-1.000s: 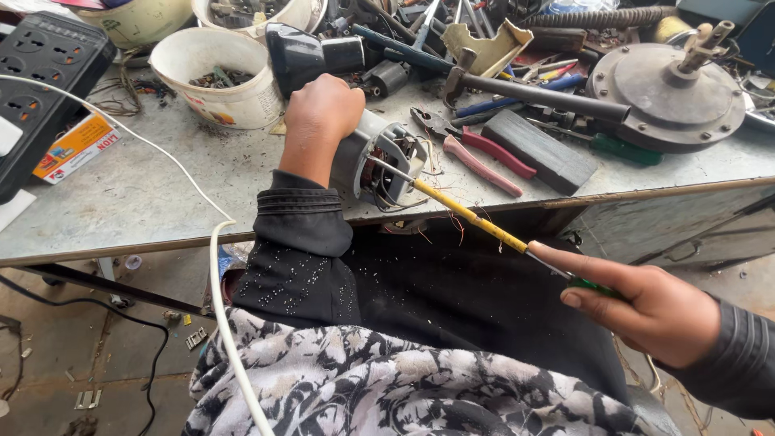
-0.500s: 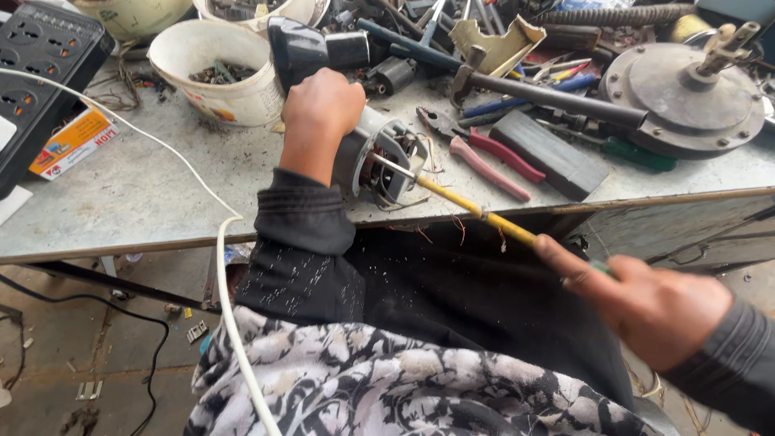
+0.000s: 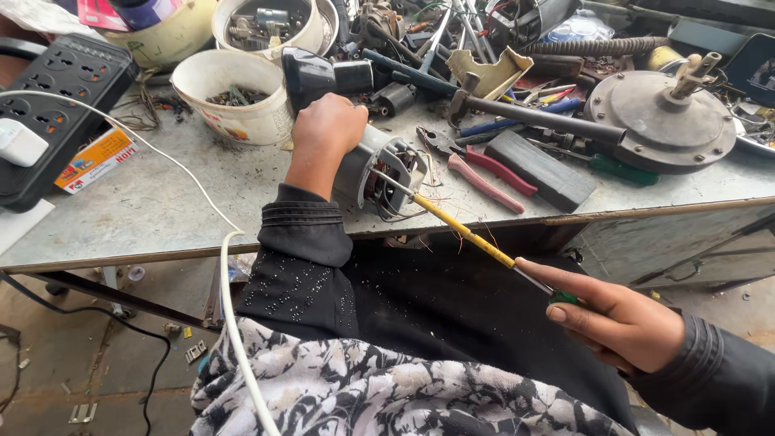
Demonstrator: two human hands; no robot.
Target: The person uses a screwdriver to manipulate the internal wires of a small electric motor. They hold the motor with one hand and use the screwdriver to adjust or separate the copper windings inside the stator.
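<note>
The left hand [image 3: 327,129] sits just above the middle of the frame, its fingers curled tight around the grey body of a small electric motor [image 3: 379,169] that rests near the front edge of the table [image 3: 153,218]. The motor's open end, showing copper windings and loose wires, faces right. The right hand [image 3: 622,319], at the lower right and off the table, is clamped on the green handle of a long screwdriver [image 3: 476,240] with a yellow sleeve on its shaft; the forefinger lies stretched along the shaft, and the metal tip reaches up and left into the motor's open end.

Just right of the motor lie red-handled pliers [image 3: 484,173], then a dark rectangular block [image 3: 541,168], and beyond it a round grey metal disc with an upright spindle [image 3: 658,117]. Behind the left hand lies a black power tool [image 3: 319,74].

At the upper left, a white plastic bowl [image 3: 222,101] holds a shallow layer of small dark bits of hardware. Behind it, a second white tub [image 3: 270,24] holds larger metal parts. A yellowish tub [image 3: 165,36] stands further left; what it holds is unclear.

A black power strip [image 3: 60,105] lies at the far left, and a white cable [image 3: 230,266] runs from it across the table and down over the edge
</note>
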